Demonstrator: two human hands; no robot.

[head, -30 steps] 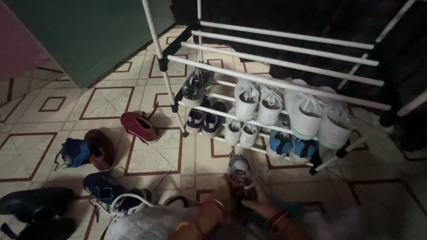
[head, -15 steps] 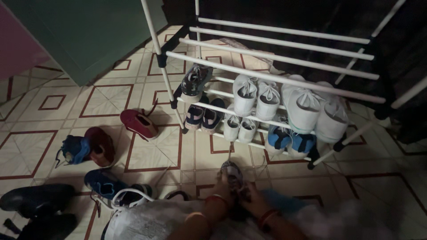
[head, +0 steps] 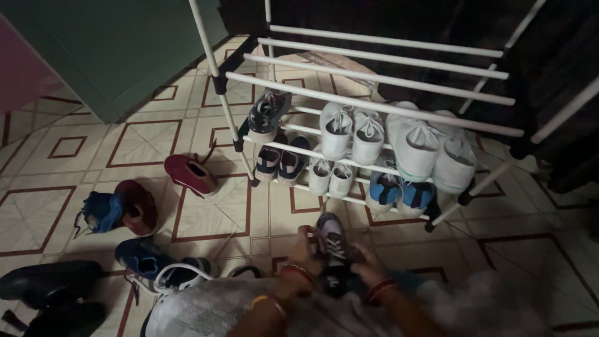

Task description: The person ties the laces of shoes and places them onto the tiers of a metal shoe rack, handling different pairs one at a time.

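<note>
A dark patterned sneaker with white laces is held low in front of me, toe pointing toward the rack. My left hand grips its left side and my right hand grips its right side near the heel. Both wrists wear red and gold bangles. Just beyond stands a white-tube shoe rack. A matching dark sneaker sits at the left end of its middle shelf.
White shoes, navy slip-ons and blue shoes fill the rack's lower shelves. On the tiled floor to the left lie a maroon shoe, a blue and maroon pair, a blue sneaker and black shoes.
The sneaker has been turned upright so its laces face up, and both hands have shifted along its sides. The view has drifted slightly toward the right.
</note>
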